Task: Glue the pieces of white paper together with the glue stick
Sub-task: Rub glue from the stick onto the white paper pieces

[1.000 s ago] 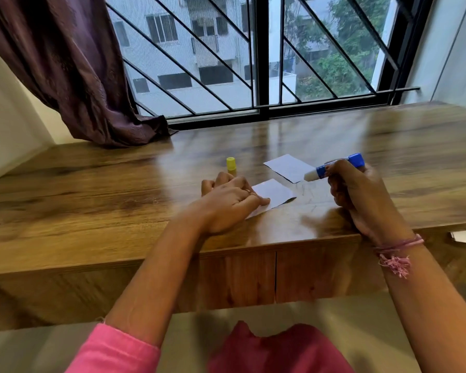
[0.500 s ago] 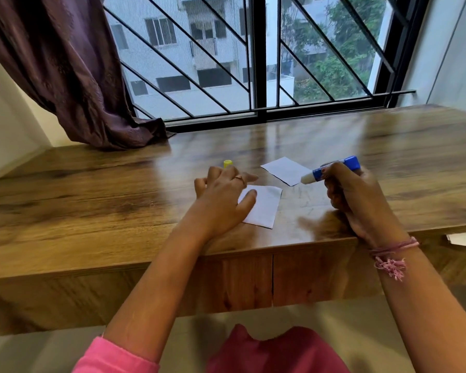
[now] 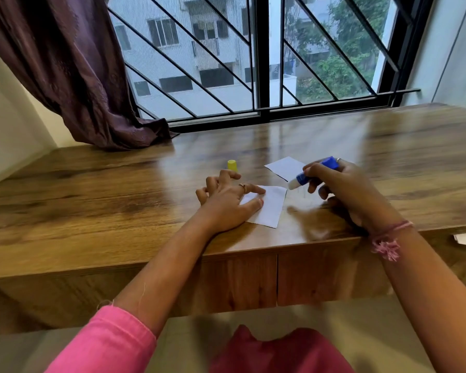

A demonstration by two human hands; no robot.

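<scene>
Uncapped blue glue stick point(image 3: 314, 172) tilts between two flat white papers point(image 3: 269, 208) point(image 3: 285, 167).

You are looking at open wooden desk point(image 3: 92, 200) lying wide to the left and far right, while the yellow cap point(image 3: 232, 165) is standing just beyond the left hand point(image 3: 226, 203) and the curtain point(image 3: 73, 71) is crowding the far-left corner.

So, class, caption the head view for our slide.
Left hand steadies a paper piece while right hand brings the glue stick near.
</scene>
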